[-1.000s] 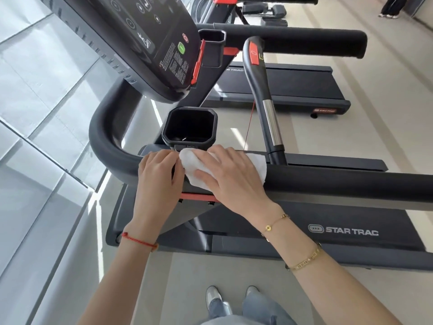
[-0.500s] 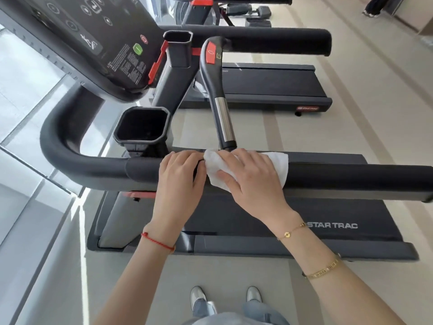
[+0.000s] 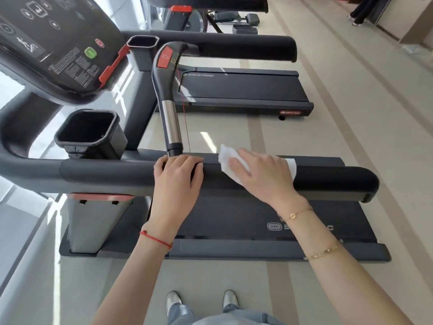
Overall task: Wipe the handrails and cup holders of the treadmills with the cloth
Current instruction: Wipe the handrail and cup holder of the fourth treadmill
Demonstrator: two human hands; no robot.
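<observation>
A black padded handrail point(image 3: 105, 174) of the nearest treadmill runs left to right across the middle. My left hand point(image 3: 178, 181) sits on top of it with the fingers curled over the far side, just below the upright grip bar point(image 3: 172, 120). To its right, my right hand point(image 3: 262, 177) lies flat on a white cloth point(image 3: 226, 153) and presses it onto the rail; the cloth's edges stick out past the fingers. A gap of bare rail separates the two hands. The black square cup holder point(image 3: 86, 127) stands behind the rail at the left.
The console point(image 3: 58, 43) hangs over the upper left. A second treadmill point(image 3: 246, 90) stands beyond, with more gym machines behind it. Glass panels line the left side. A person's legs point(image 3: 360, 10) show at the far top right. My shoes point(image 3: 173, 301) stand on the beige floor.
My right hand has slid the cloth rightward along the handrail, away from my left hand, which stayed near the upright bar. The view shifted right, showing the rail's end.
</observation>
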